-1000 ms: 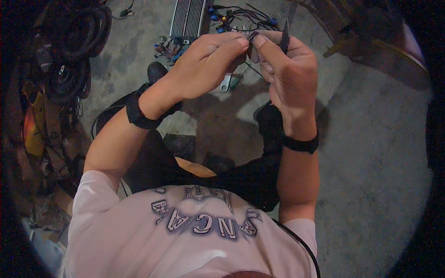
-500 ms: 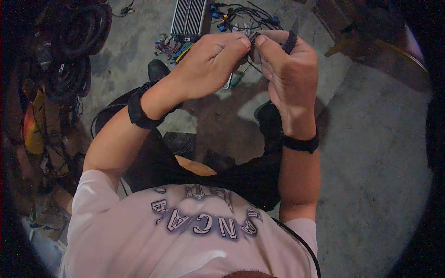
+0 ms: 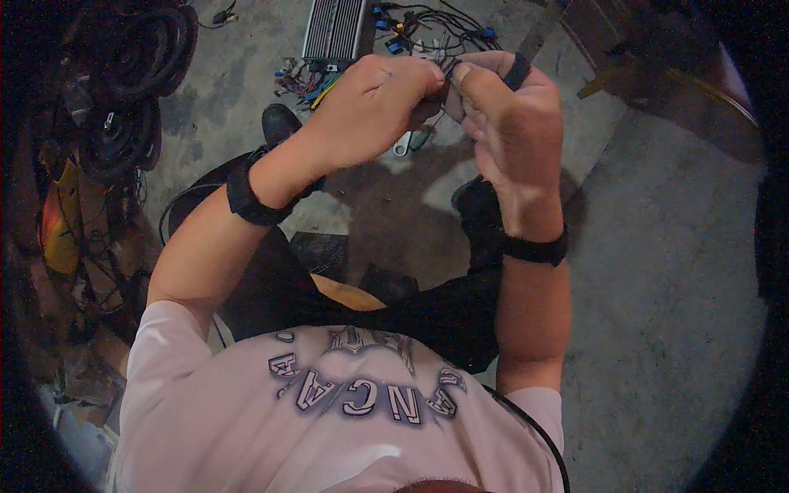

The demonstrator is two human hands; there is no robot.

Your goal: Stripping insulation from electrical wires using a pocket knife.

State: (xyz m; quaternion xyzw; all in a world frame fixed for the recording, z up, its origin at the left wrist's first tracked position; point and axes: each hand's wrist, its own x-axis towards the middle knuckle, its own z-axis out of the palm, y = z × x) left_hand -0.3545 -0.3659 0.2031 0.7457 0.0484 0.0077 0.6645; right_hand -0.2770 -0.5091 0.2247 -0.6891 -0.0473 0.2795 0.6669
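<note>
My left hand (image 3: 378,103) is closed in a pinch, its thumb and fingertips meeting at the upper middle of the view. Opposite it, my right hand (image 3: 518,115) pinches too, fingers curled under the thumb. Between the two sets of fingertips is a thin dark wire (image 3: 449,67); its ends are mostly hidden by the fingers. A black strip (image 3: 517,72) lies across a finger of my right hand. Both wrists wear black bands. Below the hands, on the floor, are a wrench-like metal tool end (image 3: 402,146) and a small green-handled tool (image 3: 422,137), both partly covered.
A finned silver metal box (image 3: 335,31) with colored wires and connectors (image 3: 308,86) sits on the concrete floor ahead. Right of it lies a tangle of black cables (image 3: 448,20) with blue plugs. Dark coiled hoses or tires (image 3: 123,131) are at the left, and a board-like object (image 3: 649,66) at upper right.
Both hands have shifted only slightly, still pinching close together. The left hand has moved a little up, showing more of the metal tool end below.
</note>
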